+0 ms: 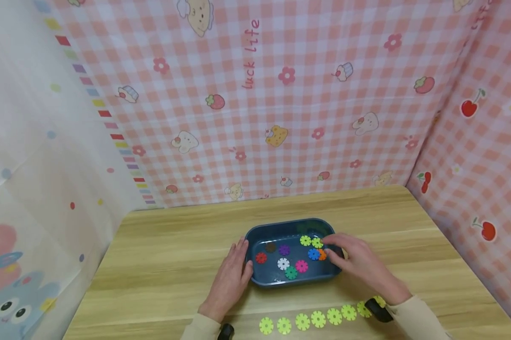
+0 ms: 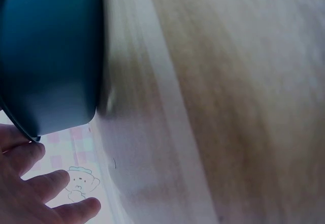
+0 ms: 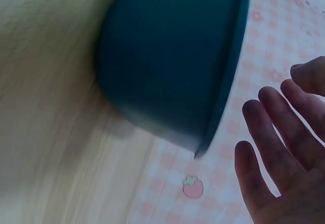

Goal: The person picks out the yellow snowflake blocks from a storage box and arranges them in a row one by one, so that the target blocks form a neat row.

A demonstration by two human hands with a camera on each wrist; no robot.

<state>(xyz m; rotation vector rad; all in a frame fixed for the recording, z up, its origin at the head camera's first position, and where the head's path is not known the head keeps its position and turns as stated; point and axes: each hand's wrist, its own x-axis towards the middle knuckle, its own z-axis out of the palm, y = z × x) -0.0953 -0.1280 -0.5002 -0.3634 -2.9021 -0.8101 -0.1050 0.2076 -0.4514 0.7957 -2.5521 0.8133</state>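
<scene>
A dark blue tray (image 1: 276, 229) stands on the table with small notched plastic discs in it. Inside it, two yellow-green discs (image 1: 305, 241), a blue disc (image 1: 313, 254) and an orange disc (image 1: 322, 255) lie toward the right end. My left hand (image 1: 229, 281) rests its fingers against the tray's left rim; the left wrist view has its fingers spread beside the tray wall (image 2: 51, 56). Over the right end reaches my right hand (image 1: 361, 262), thumb and forefinger apart, fingertips close to the yellow-green and orange discs. In the right wrist view its fingers (image 3: 274, 148) are loosely extended.
Several yellow-green discs (image 1: 318, 319) form a row along the front of the wooden table (image 1: 174, 255), partly covered at the right by my wrist strap (image 1: 379, 310). Red (image 1: 261, 258), white (image 1: 283, 264), green and pink discs lie elsewhere in the tray. A checked curtain (image 1: 255, 118) hangs behind.
</scene>
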